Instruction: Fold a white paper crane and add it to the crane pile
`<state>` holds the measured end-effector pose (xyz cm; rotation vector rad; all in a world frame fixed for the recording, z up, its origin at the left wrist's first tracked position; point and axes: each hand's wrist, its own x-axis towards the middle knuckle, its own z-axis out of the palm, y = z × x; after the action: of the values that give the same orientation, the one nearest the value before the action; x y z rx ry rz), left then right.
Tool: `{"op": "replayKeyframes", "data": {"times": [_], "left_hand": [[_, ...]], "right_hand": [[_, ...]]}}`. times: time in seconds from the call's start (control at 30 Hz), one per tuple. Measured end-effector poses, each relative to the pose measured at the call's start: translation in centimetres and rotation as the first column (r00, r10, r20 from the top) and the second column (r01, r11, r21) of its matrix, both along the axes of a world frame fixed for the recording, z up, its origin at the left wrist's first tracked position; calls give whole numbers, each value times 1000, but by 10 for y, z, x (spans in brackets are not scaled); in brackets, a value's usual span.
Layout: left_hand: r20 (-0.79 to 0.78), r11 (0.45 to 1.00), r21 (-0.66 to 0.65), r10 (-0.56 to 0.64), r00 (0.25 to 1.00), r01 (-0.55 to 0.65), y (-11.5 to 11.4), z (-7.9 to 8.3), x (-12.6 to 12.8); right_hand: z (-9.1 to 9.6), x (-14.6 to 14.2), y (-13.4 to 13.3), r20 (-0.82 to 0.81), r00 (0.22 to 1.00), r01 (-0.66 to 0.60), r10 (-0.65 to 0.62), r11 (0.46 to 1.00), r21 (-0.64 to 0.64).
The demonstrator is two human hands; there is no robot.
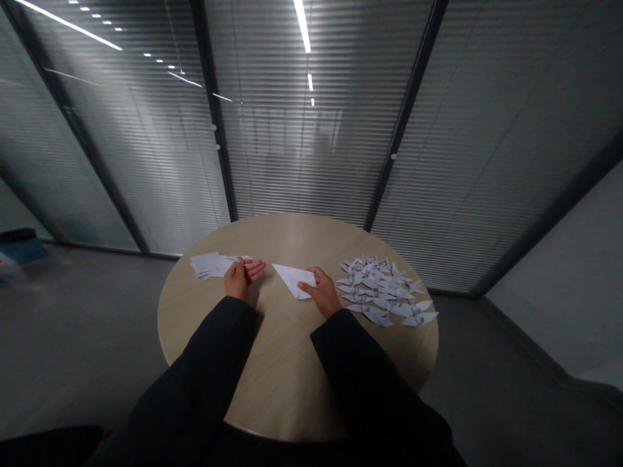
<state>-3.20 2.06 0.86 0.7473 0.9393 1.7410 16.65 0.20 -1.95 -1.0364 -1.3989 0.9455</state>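
Over the middle of the round wooden table, my right hand (322, 290) grips a white sheet of paper (293, 279) folded into a pointed shape, its thumb on top. The paper's tip points to the left. My left hand (243, 277) is apart from it, palm turned up and fingers stretched out, with nothing in it. Just beyond and to the left of that hand lies a loose stack of white paper sheets (208, 264). On the right of the table many folded paper cranes (384, 288) lie close together in rows.
The round table (282, 363) has a light wood top. Behind it stand glass partitions with blinds (311, 168) in dark frames. A blue bin with a dark rim (22, 248) is on the grey floor at the far left. A white wall (564, 285) rises at right.
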Motion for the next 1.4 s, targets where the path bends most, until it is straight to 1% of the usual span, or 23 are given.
{"op": "replayKeyframes", "data": {"times": [0.07, 0.13, 0.2, 0.23, 0.33, 0.47, 0.67, 0.73, 0.8, 0.93, 1.0, 1.13, 1.23, 1.3, 1.4], "left_hand": [[-2, 995, -5, -98, 995, 98, -2, 0, 4], [-69, 975, -55, -218, 974, 214, -7, -1, 14], [-140, 926, -84, -375, 916, 367, -12, -3, 24], [-162, 909, -77, -416, 895, 409, -14, -4, 28], [-206, 908, -75, -419, 884, 413, -19, -3, 33], [-247, 925, -71, -379, 892, 374, -20, -2, 30], [-281, 952, -18, -298, 912, 305, -17, -8, 29], [-272, 956, -17, -288, 918, 294, -16, -9, 29], [-247, 945, -38, -323, 914, 324, -16, -9, 30], [-245, 899, -81, -437, 865, 431, -19, -7, 32], [-278, 904, -72, -425, 862, 422, -21, -6, 33], [-358, 939, -34, -332, 873, 343, -23, -5, 32], [-429, 946, -20, -300, 852, 323, -21, -7, 30], [-453, 940, -36, -317, 833, 339, -19, -9, 29], [-404, 917, -76, -388, 828, 392, -17, -9, 30]], "right_hand": [[-1, -1, 0, -31, 999, -10, 10, 1000, -1], [0, -3, -1, -54, 998, -22, 22, 1000, -5], [2, -5, -3, -62, 998, -28, 27, 1000, -5], [3, -6, -4, -58, 998, -26, 26, 1000, -2], [5, -7, -6, -44, 999, -26, 26, 1000, 4], [7, -7, -7, -44, 998, -54, 54, 999, 11], [9, -10, -9, -53, 994, -94, 94, 996, 4], [9, -10, -9, -59, 994, -91, 92, 996, 5], [9, -9, -8, -66, 995, -75, 75, 997, 10], [9, -8, -7, -83, 995, -55, 57, 998, 20], [9, -9, -7, -89, 994, -58, 59, 998, 18], [6, -9, -6, -93, 993, -71, 68, 997, -21], [2, -8, -3, -36, 996, -82, 81, 996, -38], [-1, -6, -1, 15, 997, -78, 78, 997, -30], [-3, -5, 0, 38, 998, -49, 50, 999, -14]]}}
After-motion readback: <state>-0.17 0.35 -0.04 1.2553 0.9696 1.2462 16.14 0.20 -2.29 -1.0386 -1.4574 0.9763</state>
